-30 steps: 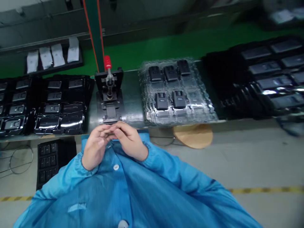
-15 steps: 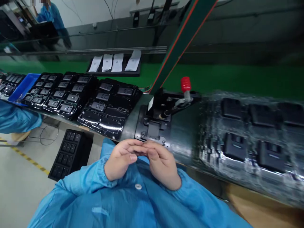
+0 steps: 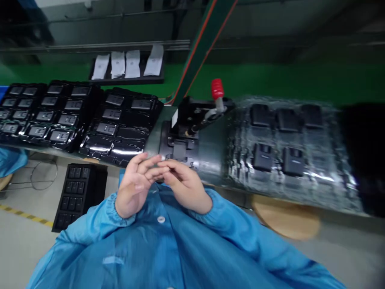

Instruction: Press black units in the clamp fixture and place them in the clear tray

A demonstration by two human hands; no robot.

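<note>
The left hand [image 3: 132,190] is open, palm turned inward and fingers spread. Its fingertips meet or nearly meet those of the right hand [image 3: 189,186], whose thumb lies close to its fingers; whether that hand is loosely open or pinching something, I cannot tell. A tiny pale spot [image 3: 163,157] shows where the fingertips come together, too small to identify.

Just beyond both hands, on the dark tabletop [image 3: 210,156], stands a clamp fixture [image 3: 179,150], its red handle [image 3: 217,89] raised up and to the right. To the left of the left hand and farther out lies a black tray [image 3: 128,134] holding four dark pieces [image 3: 106,128], with more loaded trays [image 3: 54,114] past it. White packets [image 3: 132,64] lie behind these. Out to the right of the right hand, a clear tray [image 3: 319,164] carries five black devices [image 3: 293,161]. Below that tray, right of the right hand, is a round wooden stool [image 3: 288,220].
</note>
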